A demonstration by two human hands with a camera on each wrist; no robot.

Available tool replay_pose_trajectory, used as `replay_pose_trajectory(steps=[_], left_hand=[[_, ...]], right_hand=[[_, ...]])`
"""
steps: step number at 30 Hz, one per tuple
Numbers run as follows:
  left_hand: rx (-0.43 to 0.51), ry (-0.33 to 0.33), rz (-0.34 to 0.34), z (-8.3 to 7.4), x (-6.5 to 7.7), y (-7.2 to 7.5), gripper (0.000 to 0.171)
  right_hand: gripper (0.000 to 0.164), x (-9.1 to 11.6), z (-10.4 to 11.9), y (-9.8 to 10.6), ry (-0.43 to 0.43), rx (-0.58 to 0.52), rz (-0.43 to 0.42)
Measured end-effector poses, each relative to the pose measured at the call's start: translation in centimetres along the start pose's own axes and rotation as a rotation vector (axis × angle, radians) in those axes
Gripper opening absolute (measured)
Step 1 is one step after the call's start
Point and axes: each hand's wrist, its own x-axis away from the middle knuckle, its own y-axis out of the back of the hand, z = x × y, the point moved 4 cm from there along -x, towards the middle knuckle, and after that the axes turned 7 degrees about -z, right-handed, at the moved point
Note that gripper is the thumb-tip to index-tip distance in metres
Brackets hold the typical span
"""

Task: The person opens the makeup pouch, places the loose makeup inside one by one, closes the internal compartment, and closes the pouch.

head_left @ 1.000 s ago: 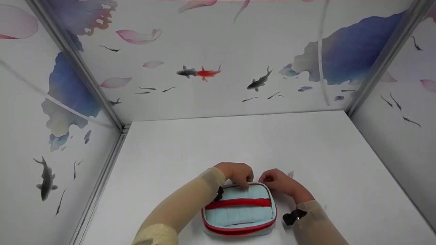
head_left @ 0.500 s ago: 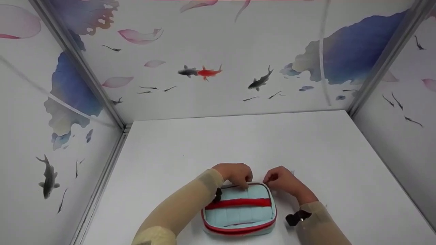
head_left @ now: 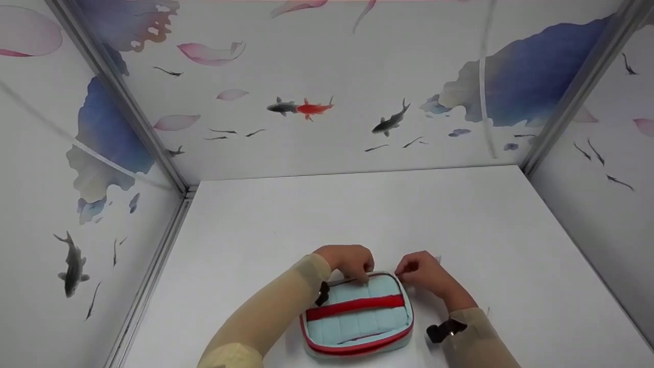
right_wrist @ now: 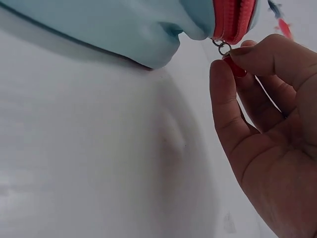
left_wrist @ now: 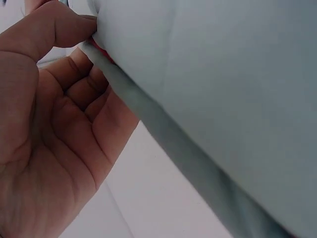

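A light blue zippered pouch with red piping lies on the white table, a red strap across its top. My left hand reaches over its far edge. In the left wrist view the thumb and fingers pinch that edge. At the pouch's far right corner is my right hand. Its thumb and fingers pinch a red zipper pull, which hangs by small metal rings from the end of the red zipper.
The white tabletop runs back to a printed wall with fish and petals. Side walls stand left and right behind metal posts. A black wrist camera sits on the right forearm, and a small pale scrap shows behind the right hand.
The pouch has turned slightly and shifted a little left, with the left hand moving along with it. The right hand has moved slightly right, its pinch kept.
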Motion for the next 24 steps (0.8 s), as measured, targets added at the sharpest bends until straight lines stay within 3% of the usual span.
replay_pose_trajectory(steps=[8,19,24], left_hand=[[0.016,-0.013,-0.001,0.7,0.4,0.2,0.014],[0.059,0.046,-0.042,1.3,0.8,0.4,0.022],[0.079,0.065,-0.067,1.5,0.8,0.5,0.018]], right_hand=[[0.01,0.0,0.2,-0.1,-0.011,-0.014,-0.038],[0.005,0.2,0.3,0.4,0.012,-0.033,-0.071],[0.007,0.3,0.5,0.4,-0.023,-0.02,-0.119]])
